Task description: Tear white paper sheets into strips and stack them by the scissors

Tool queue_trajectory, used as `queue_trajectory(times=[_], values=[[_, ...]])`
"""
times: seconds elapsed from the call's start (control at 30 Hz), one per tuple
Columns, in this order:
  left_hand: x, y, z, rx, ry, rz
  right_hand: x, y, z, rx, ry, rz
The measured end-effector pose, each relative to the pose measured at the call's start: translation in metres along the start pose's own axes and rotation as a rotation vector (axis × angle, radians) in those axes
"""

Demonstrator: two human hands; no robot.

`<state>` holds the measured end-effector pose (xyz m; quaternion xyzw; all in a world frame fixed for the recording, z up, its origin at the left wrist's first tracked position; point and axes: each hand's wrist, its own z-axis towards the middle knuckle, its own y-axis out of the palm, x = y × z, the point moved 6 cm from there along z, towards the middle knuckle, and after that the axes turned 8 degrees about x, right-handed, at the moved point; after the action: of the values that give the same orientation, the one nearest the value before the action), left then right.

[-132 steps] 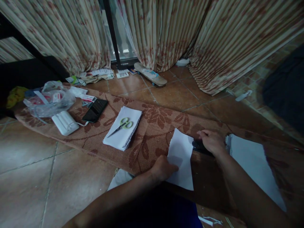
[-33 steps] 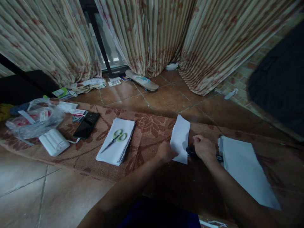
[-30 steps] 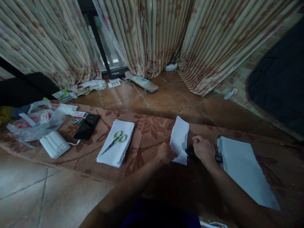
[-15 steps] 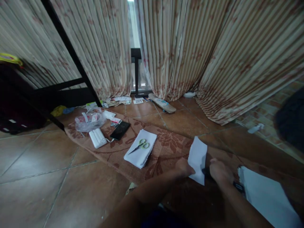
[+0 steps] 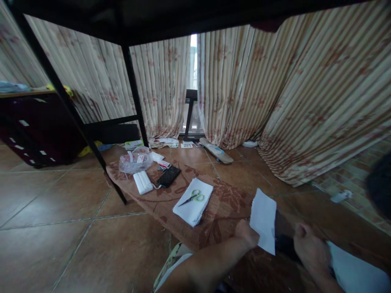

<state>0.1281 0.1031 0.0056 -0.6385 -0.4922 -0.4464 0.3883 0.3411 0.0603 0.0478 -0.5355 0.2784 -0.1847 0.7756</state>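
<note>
My left hand (image 5: 247,235) is closed on the lower left edge of a white paper sheet (image 5: 263,221), which stands up at a tilt above the patterned cloth. To its right, my right hand (image 5: 311,248) is wrapped round a long black tool (image 5: 287,246). The tool's front end lies close to the sheet's right edge; blur and shadow hide its exact kind and whether it touches. Green-handled scissors (image 5: 194,197) rest on a stack of white paper (image 5: 191,213) left of my hands. More white paper (image 5: 356,268) lies beyond my right hand, partly hidden by it.
On the brown cloth (image 5: 226,199) are a black phone (image 5: 169,176), a white power bank (image 5: 142,182) and a clear plastic bag (image 5: 134,162). A skateboard (image 5: 216,150) lies on the tiles by the curtains (image 5: 232,89). Black frame posts (image 5: 134,93) stand at left.
The camera view has tilted up and shifted left, showing more of the black frame. My right hand and the black tool have drawn rightward from the sheet. My left hand still grips the sheet.
</note>
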Motion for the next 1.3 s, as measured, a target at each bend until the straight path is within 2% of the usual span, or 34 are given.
queue_trajectory(times=[0.07,0.13,0.17,0.27,0.4,0.53,0.63,0.8,1.07,1.17,1.3], values=[[-0.001,-0.012,-0.002,0.057,-0.014,-0.056,-0.004,-0.018,-0.013,0.164,0.01,0.152],[-0.003,-0.026,-0.003,0.096,-0.014,-0.122,-0.009,-0.029,-0.034,0.243,0.034,0.344],[-0.004,-0.033,-0.005,0.108,-0.013,-0.154,-0.011,-0.03,-0.046,0.228,0.065,0.448],[-0.006,-0.056,-0.01,0.115,-0.001,-0.242,-0.025,-0.017,-0.082,0.065,0.209,0.854],[0.0,-0.077,-0.023,0.065,0.024,-0.291,-0.052,-0.001,-0.115,-0.086,0.358,1.115],[0.012,-0.079,-0.037,0.036,0.051,-0.301,-0.079,-0.004,-0.124,-0.199,0.34,1.267],[0.018,-0.072,-0.046,0.002,0.076,-0.311,-0.085,-0.01,-0.12,-0.196,0.287,1.285],[0.021,-0.059,-0.057,-0.079,0.076,-0.258,-0.069,-0.013,-0.118,-0.125,0.304,1.205],[0.018,-0.032,-0.069,-0.179,0.026,-0.215,-0.052,-0.022,-0.13,-0.158,0.351,1.259],[0.011,-0.019,-0.078,-0.269,-0.003,-0.147,-0.021,-0.023,-0.13,-0.132,0.381,1.165],[-0.012,-0.011,-0.087,-0.33,-0.126,-0.075,0.055,-0.044,-0.117,-0.044,0.434,0.983]])
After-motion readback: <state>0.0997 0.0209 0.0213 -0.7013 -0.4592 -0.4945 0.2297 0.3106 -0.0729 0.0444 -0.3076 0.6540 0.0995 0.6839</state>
